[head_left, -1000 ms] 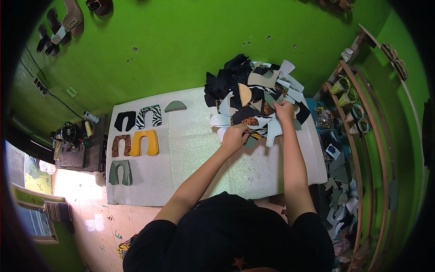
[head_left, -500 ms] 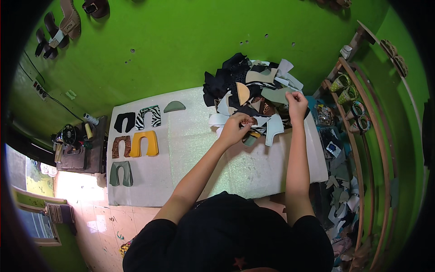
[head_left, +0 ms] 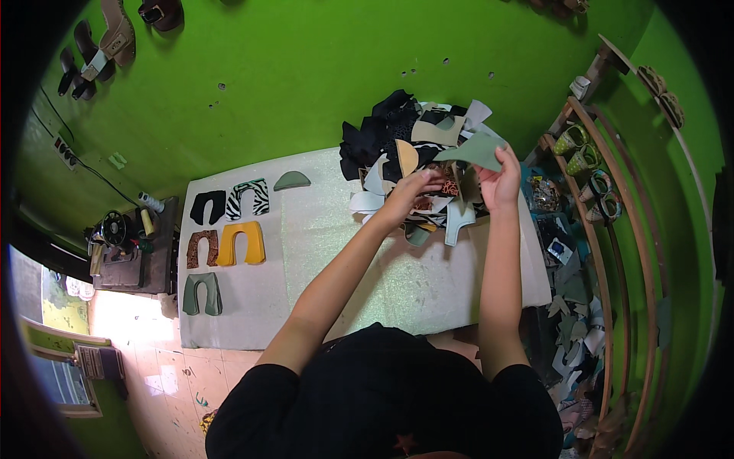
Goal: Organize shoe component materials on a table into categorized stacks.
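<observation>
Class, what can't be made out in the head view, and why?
In the head view:
Lower layers of the heap: under other pieces.
Whatever lies behind the grey-green piece in the right hand: covered by it.
Whether the left hand touches the heap: too small.
White tabletop, near edge: partly behind the black shirt.
Dark shoe, upper left: cut off by the top edge.

On the bench (head_left: 329, 260), cut pieces (head_left: 245, 229) lie left of the scrap pile (head_left: 407, 158); behind the pile is the wall (head_left: 290, 76), right of it the shoe rack (head_left: 581, 114).
</observation>
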Action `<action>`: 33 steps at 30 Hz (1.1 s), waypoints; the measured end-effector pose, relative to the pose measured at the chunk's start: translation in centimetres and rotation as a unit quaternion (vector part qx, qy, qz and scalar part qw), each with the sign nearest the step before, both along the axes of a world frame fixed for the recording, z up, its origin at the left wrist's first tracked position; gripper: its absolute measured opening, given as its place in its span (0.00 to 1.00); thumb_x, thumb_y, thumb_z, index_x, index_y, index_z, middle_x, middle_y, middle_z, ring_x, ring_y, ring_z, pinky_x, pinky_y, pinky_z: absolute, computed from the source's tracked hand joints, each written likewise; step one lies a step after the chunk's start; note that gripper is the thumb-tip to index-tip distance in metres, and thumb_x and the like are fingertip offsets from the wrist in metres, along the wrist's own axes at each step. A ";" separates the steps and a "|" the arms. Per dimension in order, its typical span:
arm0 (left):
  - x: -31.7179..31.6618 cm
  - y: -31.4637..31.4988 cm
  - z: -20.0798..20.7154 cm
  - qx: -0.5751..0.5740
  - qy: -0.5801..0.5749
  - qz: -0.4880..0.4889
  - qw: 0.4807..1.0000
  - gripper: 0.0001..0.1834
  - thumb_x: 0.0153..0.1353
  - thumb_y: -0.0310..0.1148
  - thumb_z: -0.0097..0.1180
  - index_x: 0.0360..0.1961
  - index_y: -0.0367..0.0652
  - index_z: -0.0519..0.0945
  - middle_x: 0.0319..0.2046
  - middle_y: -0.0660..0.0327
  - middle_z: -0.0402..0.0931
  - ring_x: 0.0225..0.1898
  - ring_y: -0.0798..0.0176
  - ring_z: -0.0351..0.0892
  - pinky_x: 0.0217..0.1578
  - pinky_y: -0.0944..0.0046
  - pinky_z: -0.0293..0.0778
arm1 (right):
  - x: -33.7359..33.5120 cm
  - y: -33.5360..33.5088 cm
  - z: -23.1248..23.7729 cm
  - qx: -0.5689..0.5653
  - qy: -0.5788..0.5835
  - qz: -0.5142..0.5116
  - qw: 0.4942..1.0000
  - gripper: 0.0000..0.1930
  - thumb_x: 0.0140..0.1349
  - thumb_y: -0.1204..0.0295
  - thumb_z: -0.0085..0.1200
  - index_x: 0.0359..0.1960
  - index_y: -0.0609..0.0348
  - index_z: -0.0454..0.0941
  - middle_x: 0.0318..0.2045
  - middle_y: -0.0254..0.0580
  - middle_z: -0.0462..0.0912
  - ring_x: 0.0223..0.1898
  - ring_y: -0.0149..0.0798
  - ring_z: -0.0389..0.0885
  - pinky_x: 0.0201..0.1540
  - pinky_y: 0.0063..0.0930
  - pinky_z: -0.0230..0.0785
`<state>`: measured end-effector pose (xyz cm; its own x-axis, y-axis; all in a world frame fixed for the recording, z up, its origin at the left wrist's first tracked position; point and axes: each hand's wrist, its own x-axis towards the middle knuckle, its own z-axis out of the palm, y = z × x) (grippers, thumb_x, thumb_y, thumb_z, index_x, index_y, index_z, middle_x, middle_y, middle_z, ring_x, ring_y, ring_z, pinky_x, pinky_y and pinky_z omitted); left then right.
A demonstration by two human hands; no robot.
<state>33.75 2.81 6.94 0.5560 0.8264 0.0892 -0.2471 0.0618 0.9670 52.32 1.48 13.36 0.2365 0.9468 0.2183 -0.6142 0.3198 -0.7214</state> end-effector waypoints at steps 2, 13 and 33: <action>-0.2 0.2 0.5 -0.112 -0.124 -0.053 0.985 0.25 0.64 0.48 0.37 0.55 0.42 0.65 0.50 0.57 0.68 0.52 0.63 0.66 0.48 0.64 0.66 | -1.2 -0.8 -0.8 0.001 -0.025 0.020 0.999 0.04 0.57 0.75 0.45 0.33 0.61 0.70 0.31 0.37 0.76 0.33 0.30 0.76 0.37 0.22 0.71; -2.4 0.5 -0.8 -0.226 -0.169 0.077 0.956 0.11 0.57 0.30 0.52 0.40 0.41 0.70 0.35 0.63 0.74 0.36 0.70 0.75 0.38 0.70 0.72 | -5.4 -5.8 -7.7 -0.120 -0.343 0.102 0.926 0.14 0.60 0.68 0.48 0.23 0.66 0.76 0.23 0.34 0.77 0.25 0.23 0.70 0.31 0.17 0.63; -11.5 -4.6 2.2 -0.112 -0.115 0.020 0.987 0.13 0.57 0.31 0.52 0.42 0.35 0.72 0.38 0.59 0.74 0.39 0.67 0.74 0.45 0.66 0.70 | -9.5 -7.2 -4.3 0.013 -0.511 0.097 0.854 0.14 0.47 0.71 0.59 0.36 0.61 0.74 0.31 0.38 0.76 0.35 0.32 0.74 0.40 0.26 0.65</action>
<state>22.20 -1.78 9.17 0.5090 0.8605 0.0215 -0.4644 0.2535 0.8486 42.85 -5.74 9.05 -0.2519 0.9379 0.2386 0.2887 0.3082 -0.9065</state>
